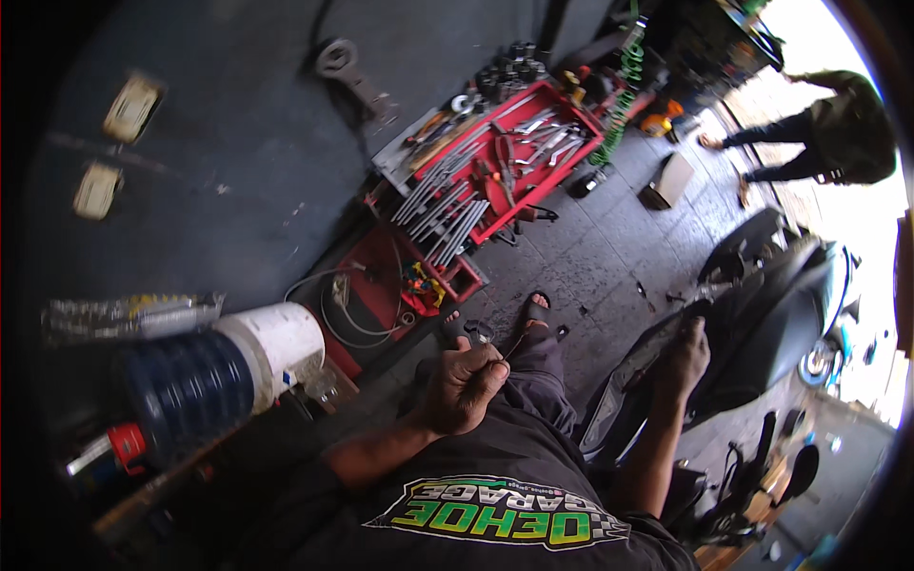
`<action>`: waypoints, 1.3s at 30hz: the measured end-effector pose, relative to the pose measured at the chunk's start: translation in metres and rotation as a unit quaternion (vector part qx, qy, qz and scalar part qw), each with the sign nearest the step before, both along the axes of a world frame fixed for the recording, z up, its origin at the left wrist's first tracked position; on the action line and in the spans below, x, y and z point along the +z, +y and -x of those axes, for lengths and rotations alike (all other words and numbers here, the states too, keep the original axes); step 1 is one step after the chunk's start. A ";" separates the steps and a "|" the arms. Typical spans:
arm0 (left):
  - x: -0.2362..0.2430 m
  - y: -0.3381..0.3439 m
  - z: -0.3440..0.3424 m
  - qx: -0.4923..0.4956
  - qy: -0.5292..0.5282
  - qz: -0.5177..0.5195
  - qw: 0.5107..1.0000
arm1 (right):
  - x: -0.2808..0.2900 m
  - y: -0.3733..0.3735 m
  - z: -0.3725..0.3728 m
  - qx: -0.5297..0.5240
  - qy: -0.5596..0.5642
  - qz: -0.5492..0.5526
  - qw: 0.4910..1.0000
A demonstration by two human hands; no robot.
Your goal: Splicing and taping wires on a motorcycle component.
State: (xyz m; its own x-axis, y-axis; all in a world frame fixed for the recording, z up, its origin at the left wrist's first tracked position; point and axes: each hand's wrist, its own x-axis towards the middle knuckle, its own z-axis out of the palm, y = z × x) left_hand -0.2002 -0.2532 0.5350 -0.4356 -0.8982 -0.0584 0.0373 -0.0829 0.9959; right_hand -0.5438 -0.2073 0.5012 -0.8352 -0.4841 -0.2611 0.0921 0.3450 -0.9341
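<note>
My left hand (465, 388) is closed in front of my chest, thumb pressed against the curled fingers. A small dark part (479, 330) shows just beyond its knuckles, and a thin wire-like piece (517, 343) sticks out by the thumb; their exact kind is not clear. Off to the right, my right hand (684, 360) is curled around a long dark body panel (619, 395) with a lighter inner side. The panel slants down beside my leg, and its dark tip shows above the fingers. Behind it stands a scooter (771, 319), close to that hand.
A red tool tray (487, 228) full of wrenches and pliers lies ahead, above a red lower shelf (367, 276) with a pale cable. At left are a blue water jug (186, 385) and a white container (276, 343). A person (838, 133) stands at the far right.
</note>
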 end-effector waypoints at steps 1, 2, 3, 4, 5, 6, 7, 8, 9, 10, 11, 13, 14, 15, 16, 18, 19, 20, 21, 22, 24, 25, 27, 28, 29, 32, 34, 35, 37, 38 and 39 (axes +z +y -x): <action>0.004 -0.008 0.008 -0.029 0.022 -0.041 0.999 | -0.009 0.020 -0.006 -0.017 -0.020 0.021 0.999; 0.005 -0.013 0.015 -0.056 0.039 -0.083 0.994 | -0.014 0.033 -0.018 -0.017 -0.011 0.009 1.000; 0.005 -0.016 0.023 -0.088 0.038 -0.081 0.992 | -0.013 0.040 -0.037 -0.001 -0.054 0.017 0.998; 0.000 -0.016 0.031 -0.088 0.074 -0.103 0.988 | -0.011 0.045 -0.052 0.031 -0.076 0.013 0.997; -0.004 -0.019 0.044 -0.091 0.111 -0.130 0.981 | -0.018 0.053 -0.060 0.128 -0.055 -0.035 0.990; 0.012 -0.024 0.057 -0.102 0.107 -0.171 0.974 | -0.023 0.056 -0.071 0.207 -0.041 -0.040 0.977; 0.019 -0.030 0.073 -0.138 0.102 -0.175 0.970 | -0.022 0.057 -0.082 0.240 -0.102 0.001 0.965; 0.025 -0.039 0.091 -0.159 0.181 -0.216 0.946 | -0.015 0.056 -0.082 0.282 -0.154 0.038 0.946; 0.036 -0.044 0.111 -0.180 0.255 -0.254 0.916 | -0.025 0.071 -0.079 0.252 -0.153 0.053 0.954; 0.044 -0.051 0.132 -0.213 0.251 -0.249 0.911 | -0.050 0.084 -0.072 0.227 -0.145 0.014 0.963; 0.053 -0.056 0.152 -0.234 0.244 -0.247 0.908 | -0.072 0.091 -0.063 0.208 -0.137 -0.022 0.968; 0.073 -0.061 0.194 -0.277 0.315 -0.326 0.847 | -0.123 0.109 -0.045 0.204 0.049 -0.148 0.966; 0.082 -0.061 0.213 -0.299 0.289 -0.315 0.853 | -0.124 0.110 -0.035 0.241 0.073 -0.145 0.957; 0.090 -0.060 0.233 -0.316 0.300 -0.318 0.842 | -0.121 0.105 -0.024 0.273 0.099 -0.146 0.945; 0.097 -0.056 0.250 -0.322 0.313 -0.324 0.833 | -0.112 0.094 -0.018 0.263 0.137 -0.081 0.952; 0.105 -0.045 0.283 -0.337 0.323 -0.334 0.819 | -0.082 0.062 -0.004 0.220 0.214 0.020 0.952; 0.107 -0.040 0.299 -0.344 0.318 -0.335 0.818 | -0.061 0.048 0.006 0.160 0.239 0.091 0.954; 0.113 -0.032 0.316 -0.346 0.309 -0.338 0.819 | -0.046 0.038 0.016 0.115 0.213 0.138 0.960; 0.117 -0.027 0.331 -0.342 0.298 -0.337 0.825 | -0.034 0.032 0.025 0.076 0.187 0.191 0.961; 0.113 -0.029 0.347 -0.378 0.324 -0.328 0.803 | -0.024 0.032 0.033 0.052 0.166 0.174 0.969; 0.104 -0.036 0.381 -0.353 0.267 -0.214 0.871 | -0.013 0.036 0.051 -0.015 0.175 0.149 0.973; 0.093 -0.044 0.401 -0.304 0.213 -0.088 0.925 | -0.015 0.044 0.061 -0.038 0.180 0.142 0.973; 0.065 -0.062 0.433 -0.268 0.166 0.067 0.947 | -0.019 0.068 0.080 -0.080 0.148 0.038 0.985; 0.040 -0.068 0.445 -0.226 0.154 0.048 0.961 | -0.012 0.077 0.092 -0.092 0.118 0.008 0.989; 0.008 -0.076 0.453 -0.183 0.142 0.030 0.972 | -0.009 0.082 0.103 -0.107 0.120 0.008 0.987; -0.069 -0.068 0.449 -0.404 -0.041 -0.191 0.894 | -0.007 0.097 0.133 -0.127 -0.053 -0.029 0.990; -0.089 -0.055 0.459 -0.690 -0.145 -0.133 0.697 | -0.010 0.101 0.145 -0.131 -0.109 -0.034 0.985; -0.066 -0.036 0.478 -0.767 -0.149 -0.171 0.601 | -0.015 0.099 0.149 -0.138 -0.139 -0.037 0.980; -0.116 -0.033 0.514 -0.796 -0.197 -0.252 0.515 | -0.052 0.086 0.156 -0.131 -0.089 -0.087 0.983; -0.099 -0.026 0.535 -0.771 -0.242 -0.289 0.514 | -0.062 0.086 0.159 -0.180 -0.070 -0.075 0.978; -0.077 -0.020 0.559 -0.744 -0.287 -0.321 0.511 | -0.070 0.081 0.168 -0.229 -0.048 -0.063 0.970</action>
